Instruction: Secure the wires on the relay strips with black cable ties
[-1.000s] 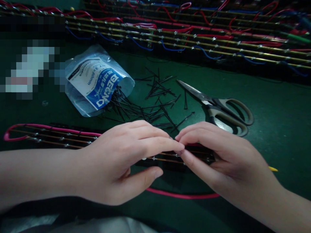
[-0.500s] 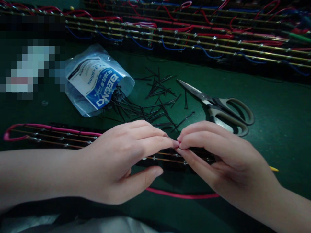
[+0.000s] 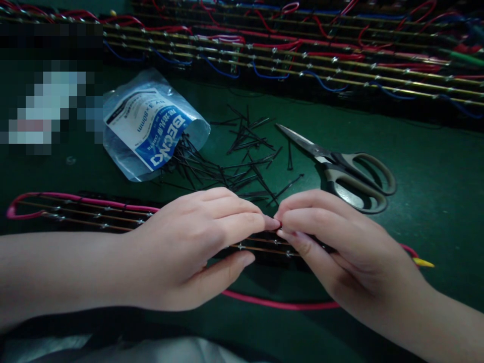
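Observation:
My left hand (image 3: 204, 242) lies palm down over a dark strip (image 3: 98, 216) with copper-coloured rods and small shiny joints. Its fingers are stretched out, thumb apart, and its fingertips meet those of my right hand (image 3: 336, 247). My right hand pinches thumb against fingers over the strip; what sits in the pinch is hidden. A red cable (image 3: 280, 304) runs along the strip's far side, loops at the left end and passes in front of the strip. Beside my right wrist shows a yellow tip (image 3: 424, 262).
Behind my hands, black cable ties (image 3: 245, 136) lie scattered, some spilling from a clear plastic bag (image 3: 155, 126). Scissors (image 3: 333, 166) rest behind my right hand, blades pointing left. Long wired rod assemblies (image 3: 287, 55) span the back of the green table (image 3: 427, 201).
My right thumb has bent and shifted slightly, and more red cable shows beside the yellow tip. My left thumb has moved a little. Everything else stays put.

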Demonstrator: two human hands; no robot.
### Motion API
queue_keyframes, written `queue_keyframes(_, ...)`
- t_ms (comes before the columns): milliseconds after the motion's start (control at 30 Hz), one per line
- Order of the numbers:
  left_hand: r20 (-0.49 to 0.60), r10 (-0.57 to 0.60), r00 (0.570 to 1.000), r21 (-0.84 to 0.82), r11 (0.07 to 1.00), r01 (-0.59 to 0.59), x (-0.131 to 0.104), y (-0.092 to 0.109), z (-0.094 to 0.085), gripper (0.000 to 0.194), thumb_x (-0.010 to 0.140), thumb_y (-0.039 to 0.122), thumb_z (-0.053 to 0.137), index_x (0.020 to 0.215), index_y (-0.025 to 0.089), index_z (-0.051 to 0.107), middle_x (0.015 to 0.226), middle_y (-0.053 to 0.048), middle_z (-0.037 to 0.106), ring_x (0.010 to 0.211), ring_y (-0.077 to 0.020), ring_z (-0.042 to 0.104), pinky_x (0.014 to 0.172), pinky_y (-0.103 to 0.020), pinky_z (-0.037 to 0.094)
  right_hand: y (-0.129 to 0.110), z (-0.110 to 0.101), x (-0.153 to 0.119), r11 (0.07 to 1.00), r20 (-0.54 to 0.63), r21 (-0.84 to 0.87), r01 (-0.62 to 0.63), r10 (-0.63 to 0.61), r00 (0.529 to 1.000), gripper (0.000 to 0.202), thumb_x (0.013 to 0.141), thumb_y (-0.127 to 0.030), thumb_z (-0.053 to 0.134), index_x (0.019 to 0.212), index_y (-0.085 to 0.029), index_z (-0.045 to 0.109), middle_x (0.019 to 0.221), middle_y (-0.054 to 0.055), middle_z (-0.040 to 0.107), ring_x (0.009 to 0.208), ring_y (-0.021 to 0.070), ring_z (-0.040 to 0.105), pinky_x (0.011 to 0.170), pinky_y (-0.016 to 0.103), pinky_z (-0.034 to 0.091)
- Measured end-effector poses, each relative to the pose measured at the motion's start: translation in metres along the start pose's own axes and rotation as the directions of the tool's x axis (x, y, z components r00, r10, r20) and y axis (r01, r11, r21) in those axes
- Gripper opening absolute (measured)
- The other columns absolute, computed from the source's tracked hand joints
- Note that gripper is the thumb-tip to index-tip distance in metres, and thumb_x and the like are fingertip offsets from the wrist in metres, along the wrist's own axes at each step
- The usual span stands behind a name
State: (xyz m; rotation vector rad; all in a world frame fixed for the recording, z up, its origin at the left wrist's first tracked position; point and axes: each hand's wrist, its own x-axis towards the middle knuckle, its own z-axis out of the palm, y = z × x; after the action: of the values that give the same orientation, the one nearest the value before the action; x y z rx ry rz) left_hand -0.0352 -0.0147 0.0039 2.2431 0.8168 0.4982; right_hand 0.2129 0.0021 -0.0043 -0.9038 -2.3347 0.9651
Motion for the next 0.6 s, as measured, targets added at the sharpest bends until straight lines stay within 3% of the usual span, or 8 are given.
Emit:
queue_keyframes(367,-0.004,-0.013,1.000,-0.001,1.000,0.013,0.0001,0.0001,0.0007,0.032,0.099,0.014,0.054,0.130,0.017,0.056,0.126,-0.005,0.070,0.115,-0.0166,0.062,0.099,-0.031,0.051,-0.0019,0.0019,0.0007,0.999,-0.030,0.001,0.034,-0.034,0.999,0.039,0.083,0.005,0.054,0.107,-0.026,0.059,0.106,0.003,0.064,0.094,0.0174,0.064,0.076,0.029,0.056)
queue_keyframes(600,0.024,-0.108,0.994,0.049,0.993,0.107,0.0005,0.0030,0.0013,0.030,0.100,0.018,0.051,0.129,0.015,0.060,0.121,-0.003,0.072,0.110,-0.0182,0.064,0.094,-0.035,0.052,-0.0007,0.0014,-0.0018,0.999,-0.052,0.028,0.033,-0.032,0.998,0.035,0.085,0.004,0.054,0.106,-0.024,0.056,0.104,0.002,0.062,0.093,0.0150,0.063,0.075,0.026,0.054)
